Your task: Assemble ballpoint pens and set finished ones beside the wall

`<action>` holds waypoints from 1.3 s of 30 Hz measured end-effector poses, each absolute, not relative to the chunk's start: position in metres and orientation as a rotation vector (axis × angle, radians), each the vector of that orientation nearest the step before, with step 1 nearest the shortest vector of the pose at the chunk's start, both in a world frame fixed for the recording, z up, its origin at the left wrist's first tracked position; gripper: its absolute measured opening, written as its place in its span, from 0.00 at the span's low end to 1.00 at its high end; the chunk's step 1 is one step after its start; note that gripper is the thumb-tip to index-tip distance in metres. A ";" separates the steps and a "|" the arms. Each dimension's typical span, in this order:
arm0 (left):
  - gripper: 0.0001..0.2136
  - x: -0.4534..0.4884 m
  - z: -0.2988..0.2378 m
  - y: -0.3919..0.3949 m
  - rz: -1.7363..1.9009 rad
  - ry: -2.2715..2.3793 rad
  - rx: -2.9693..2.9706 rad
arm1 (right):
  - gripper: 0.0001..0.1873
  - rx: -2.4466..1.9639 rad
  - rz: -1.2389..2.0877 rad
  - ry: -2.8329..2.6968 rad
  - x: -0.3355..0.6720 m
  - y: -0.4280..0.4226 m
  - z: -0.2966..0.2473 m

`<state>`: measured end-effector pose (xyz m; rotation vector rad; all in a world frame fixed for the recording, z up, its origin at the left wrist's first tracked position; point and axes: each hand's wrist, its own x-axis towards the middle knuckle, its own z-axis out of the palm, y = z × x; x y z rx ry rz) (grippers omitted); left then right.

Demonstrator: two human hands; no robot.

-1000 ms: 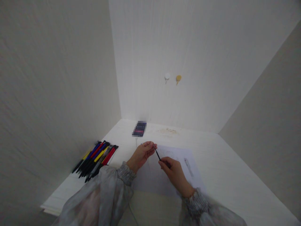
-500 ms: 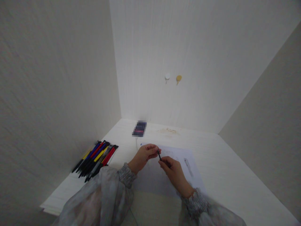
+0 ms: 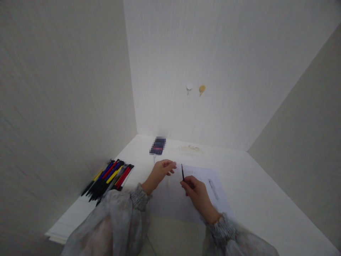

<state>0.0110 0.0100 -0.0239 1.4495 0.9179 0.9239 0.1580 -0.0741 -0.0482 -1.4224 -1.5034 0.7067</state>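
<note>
No word, number, brand or sign can be read here. On the sheet of paper [image 3: 177,204], a few faint marks [image 3: 192,172] sit towards the 12 to 1 o'clock edge; they may be writing, but they are too pale and small to make out. The phone [image 3: 158,145], at 11 o'clock from the paper, is broken into coarse dark blocks with a pinkish band, its display illegible. Any print on the pens [image 3: 110,179] at 9 o'clock is too small to tell
</note>
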 end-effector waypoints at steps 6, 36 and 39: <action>0.15 0.000 -0.052 0.017 0.851 1.390 1.913 | 0.11 -1.415 0.669 -1.492 0.158 -0.074 -0.049; 0.13 0.011 -0.025 0.011 1.011 0.675 0.967 | 0.11 -1.436 0.638 -1.617 0.158 -0.074 -0.053; 0.13 0.011 -0.026 0.011 1.019 0.661 0.972 | 0.11 -1.444 0.640 -1.623 0.158 -0.074 -0.052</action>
